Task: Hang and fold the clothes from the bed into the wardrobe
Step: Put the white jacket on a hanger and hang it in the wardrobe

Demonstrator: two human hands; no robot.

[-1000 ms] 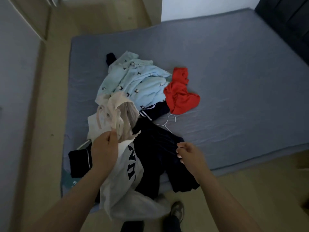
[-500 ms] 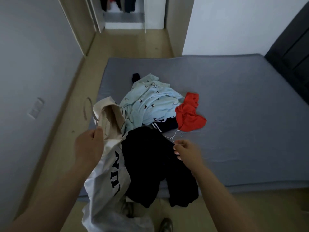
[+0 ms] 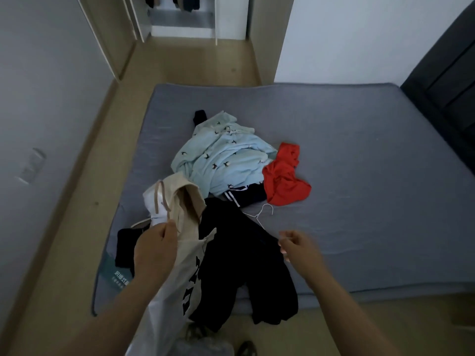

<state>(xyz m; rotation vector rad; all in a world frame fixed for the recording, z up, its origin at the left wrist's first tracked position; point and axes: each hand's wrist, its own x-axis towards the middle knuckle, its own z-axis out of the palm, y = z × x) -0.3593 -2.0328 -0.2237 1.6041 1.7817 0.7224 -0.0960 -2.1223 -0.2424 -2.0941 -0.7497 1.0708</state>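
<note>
Left hand (image 3: 156, 249) grips the beige hanger (image 3: 160, 199); its cream garment (image 3: 187, 242) has risen off the pile at the near-left corner of the bed (image 3: 359, 176), ready for the wardrobe (image 3: 180, 6); right hand (image 3: 298, 246) curls at the black garment (image 3: 239, 253), hold unclear.

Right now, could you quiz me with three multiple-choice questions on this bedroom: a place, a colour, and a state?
1. Where is the red garment? A. on the floor. B. on the bed, right of the pale blue garment. C. on a hanger.
2. What colour is the bed? A. white. B. green. C. grey.
3. How does the pale blue garment lie? A. crumpled in a heap. B. neatly folded. C. spread flat.
Answers: 1 B, it lies beside the blue heap's right edge; 2 C, the whole surface is grey; 3 A, it is bunched and creased.
</note>
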